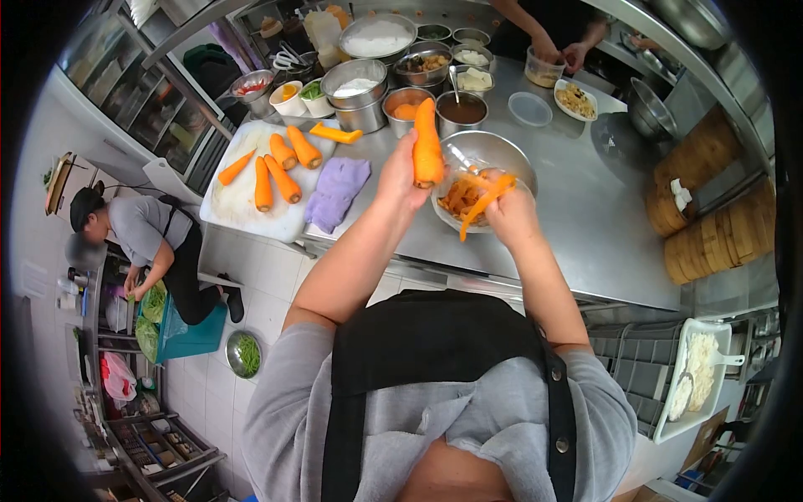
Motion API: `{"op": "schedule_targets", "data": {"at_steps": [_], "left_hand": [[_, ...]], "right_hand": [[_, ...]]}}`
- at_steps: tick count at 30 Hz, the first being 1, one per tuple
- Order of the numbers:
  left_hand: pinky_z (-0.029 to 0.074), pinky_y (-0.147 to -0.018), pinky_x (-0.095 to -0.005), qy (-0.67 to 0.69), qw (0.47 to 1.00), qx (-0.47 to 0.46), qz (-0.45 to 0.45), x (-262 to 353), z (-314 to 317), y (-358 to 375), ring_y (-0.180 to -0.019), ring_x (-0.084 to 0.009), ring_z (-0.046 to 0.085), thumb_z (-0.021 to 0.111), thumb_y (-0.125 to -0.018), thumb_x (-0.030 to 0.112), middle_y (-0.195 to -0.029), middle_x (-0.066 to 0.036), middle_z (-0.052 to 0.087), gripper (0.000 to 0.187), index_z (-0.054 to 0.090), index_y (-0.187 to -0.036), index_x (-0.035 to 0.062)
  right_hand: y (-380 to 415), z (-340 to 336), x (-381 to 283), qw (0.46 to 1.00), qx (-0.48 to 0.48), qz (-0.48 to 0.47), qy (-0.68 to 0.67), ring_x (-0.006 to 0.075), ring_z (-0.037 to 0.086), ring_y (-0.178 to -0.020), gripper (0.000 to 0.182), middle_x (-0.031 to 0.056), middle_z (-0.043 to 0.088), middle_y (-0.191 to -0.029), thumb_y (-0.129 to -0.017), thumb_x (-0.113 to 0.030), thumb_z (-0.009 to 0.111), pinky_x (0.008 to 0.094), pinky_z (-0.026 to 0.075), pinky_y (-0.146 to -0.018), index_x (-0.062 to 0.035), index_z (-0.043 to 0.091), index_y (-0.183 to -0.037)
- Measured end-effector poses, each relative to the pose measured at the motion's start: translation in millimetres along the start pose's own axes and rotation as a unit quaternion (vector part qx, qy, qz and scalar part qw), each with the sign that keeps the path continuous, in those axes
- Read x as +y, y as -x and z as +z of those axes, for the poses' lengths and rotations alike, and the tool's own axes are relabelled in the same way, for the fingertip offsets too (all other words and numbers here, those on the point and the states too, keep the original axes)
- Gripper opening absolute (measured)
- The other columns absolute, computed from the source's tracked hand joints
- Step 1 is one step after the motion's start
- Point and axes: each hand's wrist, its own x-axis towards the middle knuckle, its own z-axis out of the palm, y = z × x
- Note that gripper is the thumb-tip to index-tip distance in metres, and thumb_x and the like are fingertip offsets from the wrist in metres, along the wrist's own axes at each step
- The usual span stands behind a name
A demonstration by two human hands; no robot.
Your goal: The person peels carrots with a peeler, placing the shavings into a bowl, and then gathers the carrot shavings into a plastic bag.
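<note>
My left hand (400,174) is wrapped round a large carrot (427,144), held upright with its thick end down, just left of a metal bowl (502,149). Over that bowl, my right hand (512,209) is closed on carrot peelings (483,201), a strip of which hangs down. More peelings (458,195) lie in the bowl. Whether a tool is also in my right hand, I cannot make out. Several carrots (284,180) rest on a white cutting board (219,197) to the left, with a long yellow-orange piece (336,133) near its far edge.
A purple cloth (338,194) lies beside the board. Containers of ingredients, including a sauce pot with a spoon (461,110), line the back. A co-worker's hands (559,57) are across the counter. Another person (159,243) handles greens at left. Bamboo steamers (721,243) stand at right.
</note>
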Motion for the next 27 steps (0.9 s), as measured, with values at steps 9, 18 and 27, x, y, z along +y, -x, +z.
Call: {"op": "schedule_targets", "data": {"at_steps": [9,18,27], "left_hand": [[0.052,-0.066,-0.0393,-0.050,0.998,0.001,0.042,-6.2,10.8,-5.0,-0.078,-0.0239,0.058,0.048,-0.095,0.037,-0.091,-0.011,0.058,0.037,0.050,-0.112,0.0045],[0.052,-0.057,-0.0359,-0.089,0.989,-0.099,-0.071,-23.7,-0.7,54.2,-0.072,-0.0227,0.060,0.045,-0.095,0.038,-0.091,-0.011,0.059,0.037,0.049,-0.111,0.0048],[0.052,-0.065,-0.0368,-0.026,0.990,-0.129,-0.042,-12.3,-28.9,65.4,-0.078,-0.0228,0.060,0.041,-0.096,0.036,-0.097,-0.010,0.060,0.037,0.051,-0.113,0.0053]], "right_hand": [[6.5,-3.1,-16.3,0.995,-0.066,-0.002,0.072,0.0376,0.061,-0.077,0.022,0.0166,0.064,-0.083,-0.088,-0.025,0.050,0.0452,0.047,-0.065,-0.0120,0.059,-0.103],[-24.6,-10.1,-0.3,0.991,-0.039,0.102,0.077,0.0391,0.060,-0.078,0.032,0.0174,0.064,-0.082,-0.095,-0.040,0.040,0.0488,0.046,-0.066,-0.0130,0.054,-0.105],[-22.0,-1.0,2.5,0.996,0.009,0.093,0.003,0.0404,0.059,-0.084,0.023,0.0176,0.063,-0.087,-0.094,-0.030,0.042,0.0453,0.046,-0.069,-0.0122,0.055,-0.101]]}}
